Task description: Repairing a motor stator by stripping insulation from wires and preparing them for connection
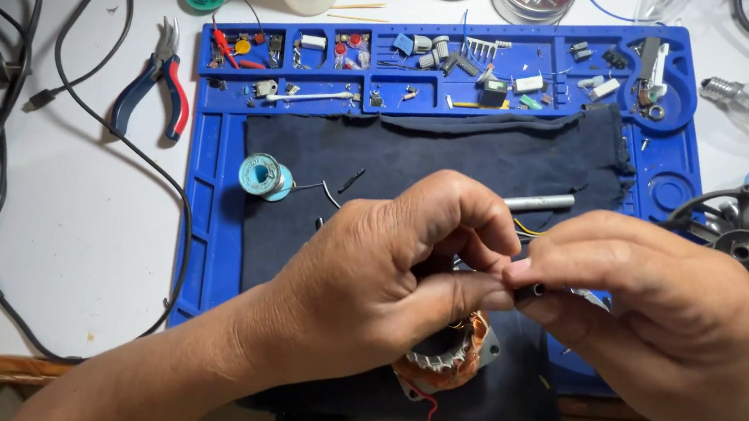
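Counter: white counter (70,236) under a blue silicone work mat (209,222), with a dark cloth (453,154) spread over the mat's middle.
Left hand: my left hand (386,276) sits at the centre of the frame, thumb and forefinger pressed together on something small that I cannot make out between them.
Right hand: my right hand (658,311) meets it from the right of the frame, its grip pinching a short dark sleeve (530,291), likely tubing, at its tip.
Wires: a thin yellow wire (528,228) runs out between the two hands; where it ends is hidden.
Motor stator: a stator with copper windings (452,360) lies on the cloth just below my hands, at the lower centre, a red lead (425,403) trailing from it.
Handling: I judge the sleeve light, small and slippery, easy to drop, so fingertips near its end suit it. The winding wire looks fine and fragile; I would hold the stator by its metal frame.
Around: solder spool (265,177) on the cloth's left edge; metal rod (538,201) just above my hands; pliers with red and blue handles (158,80) on the counter at upper left; small parts in the mat's trays (426,60) along the top; black cables (38,96) at far left; a clear bulb (743,93) at upper right.
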